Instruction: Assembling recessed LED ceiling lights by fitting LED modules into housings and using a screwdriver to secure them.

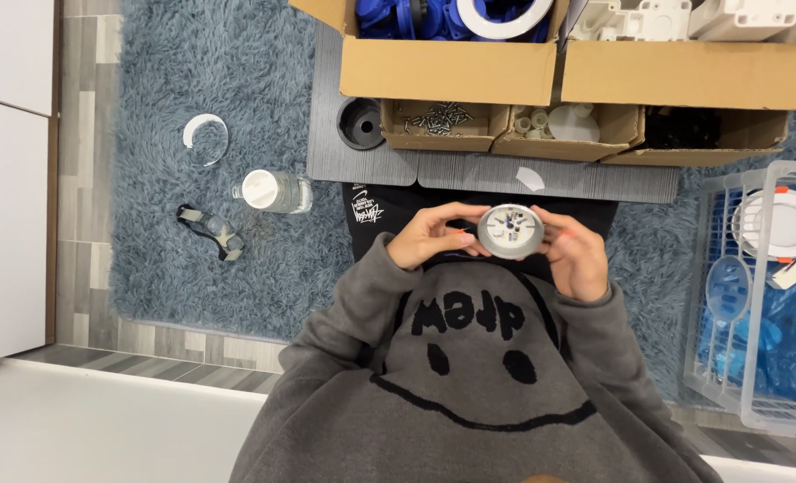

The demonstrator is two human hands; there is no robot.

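Observation:
A round grey metal lamp housing [510, 231] with small parts in its open face is held in front of my chest, over my dark trousers. My left hand [432, 237] grips its left rim with curled fingers. From the other side, my right hand [577, 259] holds the right rim, thumb near the top. Both grey sleeves reach up from the bottom of the view.
Ahead lie a grey mat [469, 170], small cardboard boxes of screws [438, 121] and white parts [563, 125], and larger boxes [452, 67] behind. A clear crate [756, 295] with lamps stands right. On the blue rug sit a bottle [273, 190], a white ring [205, 139] and a strap [210, 231].

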